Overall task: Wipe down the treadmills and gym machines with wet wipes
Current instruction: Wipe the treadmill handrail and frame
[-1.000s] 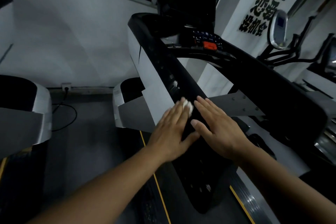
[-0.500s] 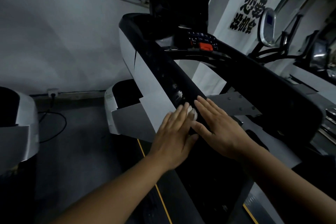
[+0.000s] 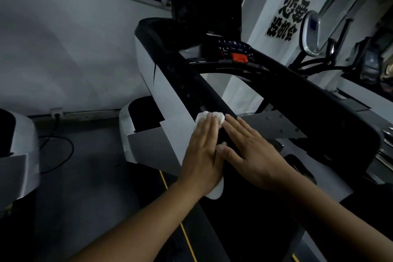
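Wet wipe (image 3: 209, 117): lying pinned under the left hand (image 3: 203, 155), bunching out white just past the fingertips, on the black top of the treadmill's side rail (image 3: 191, 87). Pressing it down with fingers straight and close together, not curling round it. Resting the right hand (image 3: 253, 153) just beside, likewise flat and straight-fingered on the same rail, holding nothing, thumb lying close against the left hand. Working on a rail running lengthwise away from the body and rising toward the console (image 3: 235, 53) with its red stop button (image 3: 239, 57). Judging the coming stroke as a push forward and up along that long axis, with much of the rail lying ahead of the fingertips. Expecting the left hand to lead, being the one on the wipe, and the right only to be steadying.
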Available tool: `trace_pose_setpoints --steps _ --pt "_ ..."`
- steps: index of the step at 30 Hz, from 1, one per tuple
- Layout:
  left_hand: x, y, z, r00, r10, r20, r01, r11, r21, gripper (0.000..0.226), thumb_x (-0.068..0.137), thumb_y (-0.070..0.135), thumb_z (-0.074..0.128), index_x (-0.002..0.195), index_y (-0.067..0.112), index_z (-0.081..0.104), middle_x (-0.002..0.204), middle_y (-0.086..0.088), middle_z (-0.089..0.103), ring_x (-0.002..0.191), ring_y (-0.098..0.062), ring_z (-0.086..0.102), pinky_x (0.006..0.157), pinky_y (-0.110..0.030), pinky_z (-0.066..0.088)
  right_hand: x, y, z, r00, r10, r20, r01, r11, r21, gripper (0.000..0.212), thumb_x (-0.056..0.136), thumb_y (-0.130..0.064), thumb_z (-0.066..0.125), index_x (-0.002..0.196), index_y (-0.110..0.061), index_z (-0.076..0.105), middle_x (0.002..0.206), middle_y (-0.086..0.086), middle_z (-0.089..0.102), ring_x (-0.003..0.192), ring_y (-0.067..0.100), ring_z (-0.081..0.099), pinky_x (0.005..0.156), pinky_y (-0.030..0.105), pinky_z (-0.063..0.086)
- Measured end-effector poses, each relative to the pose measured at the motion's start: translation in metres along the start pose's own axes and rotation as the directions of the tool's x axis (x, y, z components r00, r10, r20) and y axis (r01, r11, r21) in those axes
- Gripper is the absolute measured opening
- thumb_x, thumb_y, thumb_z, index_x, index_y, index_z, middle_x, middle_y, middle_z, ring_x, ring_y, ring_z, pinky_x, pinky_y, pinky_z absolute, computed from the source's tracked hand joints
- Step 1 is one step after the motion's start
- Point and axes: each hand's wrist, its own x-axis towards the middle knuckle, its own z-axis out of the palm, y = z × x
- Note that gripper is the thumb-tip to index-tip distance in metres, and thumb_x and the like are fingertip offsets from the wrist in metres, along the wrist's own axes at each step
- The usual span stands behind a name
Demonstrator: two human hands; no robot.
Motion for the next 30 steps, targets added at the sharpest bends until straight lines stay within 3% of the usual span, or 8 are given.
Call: trace_pose_setpoints --steps 3,5,9,13,18,23,27,30 --pt "-0.025 -0.001 0.005 0.997 0.078 0.024 -0.075 0.993 -0.092 0.066 0.108 0.04 0.03 0.163 0.02 0.0 0.17 0.008 -0.012 0.156 -0.014 -0.012 0.127 -0.037 0.003 0.006 0.002 -0.001 1.0 -0.008 -0.006 0.008 1.0 0.022 0.086 0.083 -0.081 0.009 0.16 -0.042 0.004 0.164 -0.027 -0.01 0.149 -0.006 -0.016 0.123 0.028 0.002" --pt "-0.022 -0.011 0.005 0.996 0.084 0.027 -0.082 0.994 -0.067 0.067 0.107 0.05 0.026 0.163 0.021 0.0 0.17 0.008 -0.013 0.156 -0.012 -0.013 0.127 -0.034 0.003 0.01 0.003 -0.002 1.0 -0.016 -0.004 0.016 0.999 0.038 0.088 0.082 -0.081 0.008 0.16 -0.041 0.005 0.164 -0.028 -0.009 0.149 -0.006 -0.015 0.124 0.028 0.002" --pt "0.032 -0.014 -0.006 0.998 -0.065 -0.025 0.064 0.996 -0.058 0.071 0.101 0.06 0.013 0.161 0.025 0.003 0.168 0.012 -0.009 0.153 0.001 -0.014 0.128 -0.033 0.005 0.015 0.006 -0.002 0.999 -0.033 -0.008 0.034 0.997 0.073 0.085 0.083 -0.08 0.01 0.16 -0.043 0.005 0.165 -0.028 -0.007 0.15 -0.005 -0.013 0.126 0.032 0.005" --pt "-0.001 -0.014 0.003 0.999 0.046 -0.012 -0.047 0.995 -0.09 0.069 0.106 0.054 0.018 0.163 0.019 0.001 0.171 0.007 -0.007 0.156 -0.009 -0.008 0.128 -0.032 0.006 0.019 0.008 -0.003 0.998 -0.06 0.014 0.059 0.997 0.045 0.081 0.089 -0.08 0.016 0.16 -0.043 0.001 0.165 -0.027 -0.01 0.149 -0.005 -0.016 0.123 0.03 0.002" --pt "0.037 -0.026 -0.008 0.985 -0.17 -0.026 0.166 0.98 -0.109 0.065 0.103 0.054 0.019 0.161 0.031 -0.001 0.166 0.019 -0.012 0.152 0.004 -0.01 0.128 -0.041 0.009 0.024 0.006 -0.004 0.997 -0.062 0.039 0.061 0.998 0.025 0.075 0.096 -0.069 0.023 0.161 -0.038 0.001 0.165 -0.023 -0.011 0.15 -0.001 -0.016 0.123 0.031 -0.001" --pt "0.017 -0.026 -0.002 0.999 0.048 -0.016 -0.049 0.998 -0.05 0.07 0.104 0.059 0.013 0.163 0.02 0.003 0.17 0.011 -0.008 0.155 -0.003 -0.007 0.127 -0.03 0.006 0.035 0.01 -0.004 0.995 -0.1 0.021 0.099 0.994 0.054 0.078 0.092 -0.075 0.019 0.159 -0.043 -0.002 0.164 -0.027 -0.011 0.15 -0.003 -0.016 0.123 0.032 0.002" --pt "0.069 -0.041 -0.02 0.986 -0.165 -0.019 0.162 0.981 -0.108 0.066 0.103 0.054 0.018 0.162 0.032 -0.002 0.164 0.024 -0.015 0.15 0.009 -0.013 0.127 -0.034 0.003 0.052 0.006 -0.006 0.997 -0.067 0.034 0.066 0.997 0.045 0.079 0.094 -0.073 0.024 0.16 -0.039 -0.001 0.164 -0.025 -0.013 0.149 -0.004 -0.016 0.12 0.028 0.0" --pt "0.064 -0.05 -0.019 0.997 -0.07 -0.028 0.067 0.993 -0.1 0.066 0.104 0.052 0.018 0.163 0.027 0.001 0.168 0.017 -0.011 0.153 0.003 -0.011 0.127 -0.031 0.003 0.067 0.003 -0.008 0.998 -0.054 0.042 0.052 0.998 0.044 0.081 0.091 -0.075 0.022 0.16 -0.04 -0.001 0.163 -0.026 -0.014 0.148 -0.005 -0.017 0.117 0.026 -0.001"
